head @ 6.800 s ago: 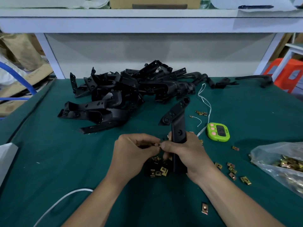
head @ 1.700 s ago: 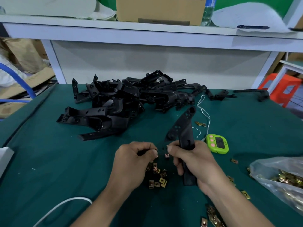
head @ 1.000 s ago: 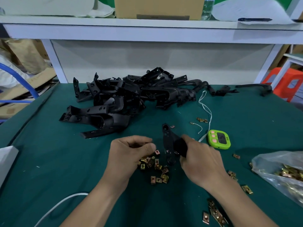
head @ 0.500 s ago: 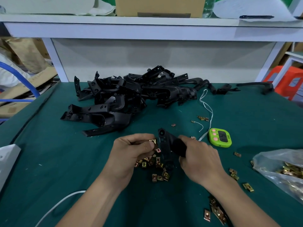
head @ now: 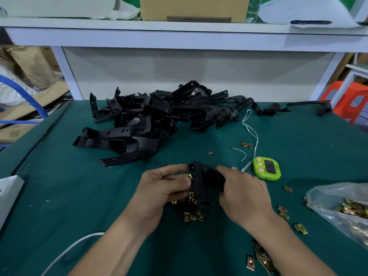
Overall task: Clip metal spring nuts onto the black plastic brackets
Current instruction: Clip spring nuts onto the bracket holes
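My right hand point(head: 244, 196) grips a black plastic bracket point(head: 201, 186) low over the green table, its long arm pointing down toward me. My left hand point(head: 162, 189) pinches a brass spring nut point(head: 188, 176) between thumb and fingers, right against the bracket's left edge. A small heap of loose spring nuts point(head: 192, 215) lies on the cloth just below both hands. A large pile of black brackets point(head: 151, 120) sits behind, at the table's middle and left.
A green timer point(head: 266, 167) lies right of my hands, with white string point(head: 251, 132) beyond it. A clear bag of spring nuts point(head: 344, 208) sits at the right edge; more nuts are scattered near it. A white cable point(head: 71, 250) runs at the lower left.
The bracket went from upright to turned over and low in my right hand. My left hand picked a nut from the heap and brought it against the bracket's edge.
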